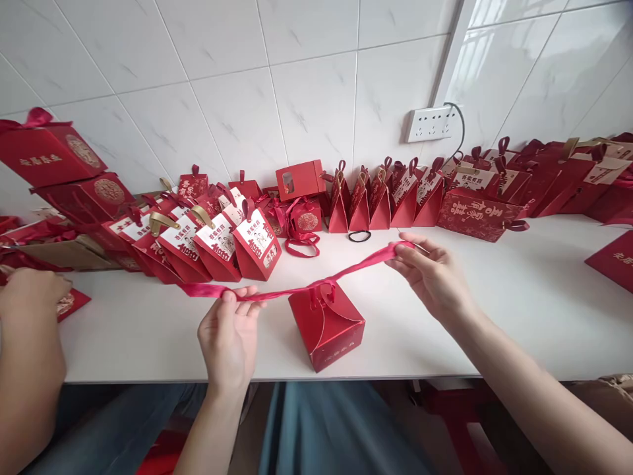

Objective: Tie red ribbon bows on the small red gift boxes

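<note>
A small red gift box [326, 330] sits on the white table [519, 310] near its front edge. A red ribbon [356, 267] runs through the box's top flaps and stretches out to both sides. My left hand [230, 336] pinches the ribbon's left part between thumb and fingers, left of the box. My right hand [432, 274] holds the ribbon's right end, up and to the right of the box. The ribbon is pulled fairly taut between the two hands.
Several finished red gift boxes and bags [217, 241] with ribbon handles line the back of the table along the tiled wall. A black hair tie [359, 235] lies behind the box. Another person's arm [30, 330] rests at the far left. A wall socket [430, 123] hangs above.
</note>
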{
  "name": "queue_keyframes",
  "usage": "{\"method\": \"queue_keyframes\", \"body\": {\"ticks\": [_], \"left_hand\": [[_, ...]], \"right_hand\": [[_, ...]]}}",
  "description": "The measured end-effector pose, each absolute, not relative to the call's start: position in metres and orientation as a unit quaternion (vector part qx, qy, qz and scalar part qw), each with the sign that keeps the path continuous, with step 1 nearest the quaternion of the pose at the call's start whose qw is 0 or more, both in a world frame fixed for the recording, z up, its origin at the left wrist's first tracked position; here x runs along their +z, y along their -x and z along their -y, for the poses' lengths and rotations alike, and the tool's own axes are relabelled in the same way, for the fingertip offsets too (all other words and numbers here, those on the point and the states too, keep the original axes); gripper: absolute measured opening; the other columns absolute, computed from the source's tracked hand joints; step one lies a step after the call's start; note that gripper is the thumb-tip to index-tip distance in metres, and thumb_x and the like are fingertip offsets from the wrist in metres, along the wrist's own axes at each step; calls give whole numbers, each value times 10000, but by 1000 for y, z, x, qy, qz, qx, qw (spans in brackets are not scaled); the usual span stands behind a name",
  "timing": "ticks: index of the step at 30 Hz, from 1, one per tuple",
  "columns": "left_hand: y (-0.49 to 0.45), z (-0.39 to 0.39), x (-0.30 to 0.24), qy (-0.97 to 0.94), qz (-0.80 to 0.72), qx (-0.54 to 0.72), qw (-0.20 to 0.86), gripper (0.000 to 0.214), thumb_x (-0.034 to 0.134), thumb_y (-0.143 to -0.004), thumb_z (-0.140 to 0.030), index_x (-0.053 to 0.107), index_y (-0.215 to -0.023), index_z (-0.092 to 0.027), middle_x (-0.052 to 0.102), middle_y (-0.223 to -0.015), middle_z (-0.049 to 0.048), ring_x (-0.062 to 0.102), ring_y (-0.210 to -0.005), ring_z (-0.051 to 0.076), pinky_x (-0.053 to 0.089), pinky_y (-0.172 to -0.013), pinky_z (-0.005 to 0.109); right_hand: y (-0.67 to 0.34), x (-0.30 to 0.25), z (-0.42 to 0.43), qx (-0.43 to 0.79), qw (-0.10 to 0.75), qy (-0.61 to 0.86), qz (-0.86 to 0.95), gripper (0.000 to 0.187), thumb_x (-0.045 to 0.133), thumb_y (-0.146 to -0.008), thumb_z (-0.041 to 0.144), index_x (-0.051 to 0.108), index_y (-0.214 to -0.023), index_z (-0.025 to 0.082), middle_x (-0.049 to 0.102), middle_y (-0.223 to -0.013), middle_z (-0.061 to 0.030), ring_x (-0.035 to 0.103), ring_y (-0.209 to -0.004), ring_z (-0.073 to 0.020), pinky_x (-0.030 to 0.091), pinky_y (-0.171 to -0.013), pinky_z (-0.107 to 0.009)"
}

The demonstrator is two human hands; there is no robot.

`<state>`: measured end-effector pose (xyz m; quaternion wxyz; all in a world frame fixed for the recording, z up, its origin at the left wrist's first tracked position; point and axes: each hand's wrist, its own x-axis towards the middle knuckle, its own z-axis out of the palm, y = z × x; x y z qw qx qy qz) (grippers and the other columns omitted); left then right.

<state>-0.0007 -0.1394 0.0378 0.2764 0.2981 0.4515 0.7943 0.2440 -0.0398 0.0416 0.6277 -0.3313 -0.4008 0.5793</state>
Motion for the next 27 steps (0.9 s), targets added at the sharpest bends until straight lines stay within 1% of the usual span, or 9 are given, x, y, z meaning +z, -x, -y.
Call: {"method": "queue_keyframes", "body": {"ticks": [4,7,10,12,13,15,18,23,27], "left_hand": [[25,154,15,-236,-532,761,287,305,761,-629,-447,635,-666,-171,667,-727,40,633,-703,168,531,-642,297],[52,163,3,-265,-636,657,308,362,760,-603,-458,640,-744,-146,668,-824,91,627,-728,204,530,-649,335],[66,164,4,-332,-733,567,175,589,772,-567,-418,582,-1070,-177,595,-1155,137,595,-1003,274,521,-733,350],[62,160,15,-407,-746,519,89,630,748,-596,-419,542,-1154,-210,540,-1258,129,542,-1127,291,508,-787,334],[57,158,22,-459,-738,485,99,538,709,-644,-448,576,-1111,-216,566,-1226,117,553,-1113,288,506,-786,321],[43,151,37,-566,-690,384,237,358,599,-758,-500,648,-980,-224,653,-1071,84,612,-980,265,504,-750,297],[27,142,50,-644,-595,258,406,314,549,-817,-494,660,-872,-205,686,-884,53,626,-833,229,489,-716,277],[29,126,43,-641,-527,210,517,396,484,-844,-559,574,-728,-191,614,-601,15,576,-594,169,445,-606,262],[32,106,46,-622,-493,219,567,375,545,-821,-537,542,-646,-205,558,-423,-8,506,-443,135,398,-504,238]], "right_hand": [[-279,23,38,545,601,416,411,422,845,-567,325,611,-896,203,666,-736,3,660,-708,-146,593,-791,-319],[-305,13,36,507,486,507,500,596,839,-555,432,567,-1034,204,671,-772,-32,673,-704,-212,574,-822,-450],[-315,12,34,397,398,558,611,788,802,-562,547,497,-1207,212,629,-1111,-149,637,-982,-324,518,-878,-538],[-305,19,33,371,373,510,681,723,739,-639,591,508,-1217,224,546,-1267,-163,544,-1152,-335,483,-935,-512],[-297,24,31,389,349,464,715,637,689,-700,601,537,-1190,223,542,-1279,-153,530,-1171,-319,473,-952,-483],[-274,33,27,447,265,373,769,492,610,-788,593,615,-1086,202,588,-1222,-135,578,-1087,-283,481,-921,-428],[-241,39,16,486,176,292,805,433,594,-818,564,650,-973,163,658,-1007,-91,607,-903,-218,485,-824,-362],[-222,28,-2,633,95,199,742,401,619,-826,511,601,-696,132,590,-691,0,569,-698,-121,472,-729,-277],[-231,29,-8,654,87,178,731,386,605,-844,479,659,-694,127,617,-658,-15,549,-627,-114,466,-682,-267]]}}
